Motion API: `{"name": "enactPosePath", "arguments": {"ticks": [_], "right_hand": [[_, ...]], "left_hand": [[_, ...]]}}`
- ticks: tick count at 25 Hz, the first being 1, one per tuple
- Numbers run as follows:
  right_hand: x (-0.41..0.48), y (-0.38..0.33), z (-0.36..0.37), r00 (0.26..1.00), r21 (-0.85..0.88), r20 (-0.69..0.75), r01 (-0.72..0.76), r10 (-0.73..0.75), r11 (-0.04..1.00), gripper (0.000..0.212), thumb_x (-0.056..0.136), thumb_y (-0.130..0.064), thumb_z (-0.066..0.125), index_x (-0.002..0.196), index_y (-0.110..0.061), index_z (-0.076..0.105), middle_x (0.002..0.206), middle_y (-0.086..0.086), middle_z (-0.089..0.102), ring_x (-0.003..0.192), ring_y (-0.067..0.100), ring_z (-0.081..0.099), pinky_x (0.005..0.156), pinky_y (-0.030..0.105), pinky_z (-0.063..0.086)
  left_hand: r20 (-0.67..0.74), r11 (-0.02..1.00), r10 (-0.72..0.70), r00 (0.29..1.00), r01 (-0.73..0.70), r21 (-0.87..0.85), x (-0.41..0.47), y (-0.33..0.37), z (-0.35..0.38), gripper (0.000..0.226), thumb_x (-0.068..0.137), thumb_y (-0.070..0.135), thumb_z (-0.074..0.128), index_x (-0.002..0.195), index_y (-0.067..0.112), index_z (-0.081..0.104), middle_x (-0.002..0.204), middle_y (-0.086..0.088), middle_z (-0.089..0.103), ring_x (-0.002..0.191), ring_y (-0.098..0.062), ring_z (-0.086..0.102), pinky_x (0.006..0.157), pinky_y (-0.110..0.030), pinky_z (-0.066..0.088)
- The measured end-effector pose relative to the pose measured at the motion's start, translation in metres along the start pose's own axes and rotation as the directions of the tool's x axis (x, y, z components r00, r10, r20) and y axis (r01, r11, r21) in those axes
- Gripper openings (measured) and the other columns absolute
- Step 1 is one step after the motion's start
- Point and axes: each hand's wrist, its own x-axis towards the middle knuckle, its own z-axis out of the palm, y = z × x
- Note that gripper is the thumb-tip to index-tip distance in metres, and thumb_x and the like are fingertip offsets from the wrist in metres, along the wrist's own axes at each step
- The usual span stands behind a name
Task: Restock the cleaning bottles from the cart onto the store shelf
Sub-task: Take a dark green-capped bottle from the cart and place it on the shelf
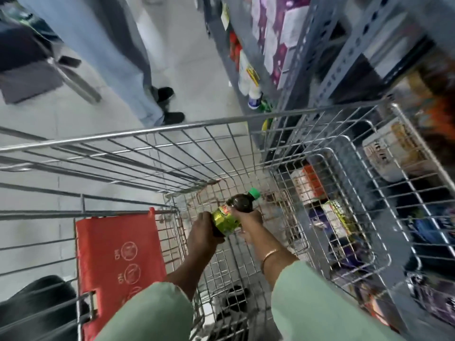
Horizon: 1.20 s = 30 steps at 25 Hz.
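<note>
1. The left hand (204, 236) wraps the bottom end of a bottle (232, 214), fingers curled over its glossy green-yellow label.
2. The right hand (248, 223) grips the same bottle at its shoulder, thumb on top; a thin metal bangle (270, 254) circles that wrist, and both arms wear pale green sleeves (317, 303).
3. The bottle is dark, smooth plastic with a rounded shoulder and a ribbed green cap (254, 193). It lies tilted, cap toward the cart's far end, held above the wire floor inside the cart (152, 130).
4. The cart is bright steel mesh with a round top rail; around the bottle its basket floor is bare. A red plastic seat flap (118, 257) sits at the near left.
5. Just beyond the cart's right wall stands a grey metal shelf (327, 57) with punched uprights, packed with blurred boxes and bottles.
6. Left of the cart, pale tiled floor (197, 70) lies open; a person's legs and black shoes (170, 104) stand beyond the far rail.
</note>
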Motion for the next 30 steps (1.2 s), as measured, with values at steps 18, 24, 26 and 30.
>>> {"name": "enactPosePath", "arguments": {"ticks": [18,24,26,30], "right_hand": [[-0.347,-0.120,-0.298,0.450,-0.100,-0.468,0.828,-0.760,0.552,0.051,0.051,-0.016,0.086,0.097,-0.014,0.062,0.096,0.005,0.069,0.088,0.023,0.063,0.086,0.039,0.053],[-0.384,-0.085,-0.388,0.324,-0.206,-0.637,0.803,-0.699,0.560,0.053,0.051,-0.011,0.085,0.098,-0.011,0.060,0.103,0.011,0.068,0.094,0.022,0.061,0.083,0.033,0.047],[-0.379,-0.075,-0.403,0.312,-0.219,-0.670,0.784,-0.674,0.581,0.054,0.051,-0.009,0.085,0.099,-0.009,0.060,0.104,0.013,0.068,0.098,0.025,0.062,0.084,0.034,0.047],[-0.362,-0.071,-0.420,0.294,-0.250,-0.687,0.763,-0.665,0.596,0.057,0.051,-0.007,0.083,0.102,-0.009,0.059,0.106,0.014,0.067,0.099,0.027,0.061,0.083,0.032,0.046]], "left_hand": [[-0.313,0.576,0.570,0.760,-0.641,-0.507,-0.200,0.308,-0.102,0.051,0.063,0.008,0.078,0.107,0.006,0.052,0.100,-0.011,0.055,0.094,-0.025,0.053,0.077,-0.026,0.037],[-0.201,0.526,0.716,0.669,-0.706,-0.474,-0.260,0.382,-0.062,0.044,0.070,0.014,0.070,0.107,0.001,0.050,0.103,-0.014,0.057,0.098,-0.019,0.055,0.079,-0.023,0.037],[-0.130,0.580,0.715,0.686,-0.687,-0.437,-0.268,0.396,-0.049,0.048,0.067,0.002,0.071,0.109,0.000,0.047,0.110,-0.020,0.056,0.106,-0.033,0.054,0.086,-0.033,0.039],[-0.089,0.609,0.717,0.691,-0.684,-0.402,-0.271,0.414,-0.035,0.050,0.070,0.003,0.074,0.108,0.005,0.042,0.114,-0.016,0.052,0.104,-0.034,0.056,0.086,-0.041,0.045]]}}
